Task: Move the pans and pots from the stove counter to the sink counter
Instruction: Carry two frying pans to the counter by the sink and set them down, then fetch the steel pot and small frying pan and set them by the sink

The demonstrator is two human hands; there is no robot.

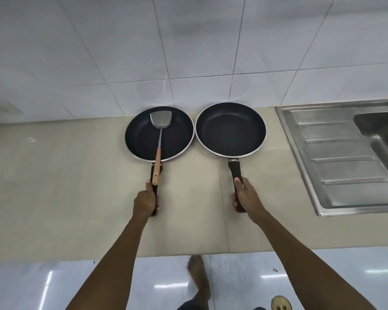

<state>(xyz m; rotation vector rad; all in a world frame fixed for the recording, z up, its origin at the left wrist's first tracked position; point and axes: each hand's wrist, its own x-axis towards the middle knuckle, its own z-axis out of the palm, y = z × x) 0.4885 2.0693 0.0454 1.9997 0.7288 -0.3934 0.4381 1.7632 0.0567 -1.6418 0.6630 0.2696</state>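
Two black pans sit side by side on the bench, just left of the metal sink. The left hand grips the handle of the left pan, which has a spatula lying in it. The right hand grips the handle of the right pan.

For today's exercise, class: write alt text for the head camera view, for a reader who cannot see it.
A person's left hand and right hand each grip the handle of a black frying pan on a beige counter. The left pan holds a metal spatula; the right pan is empty. A steel sink lies to the right.
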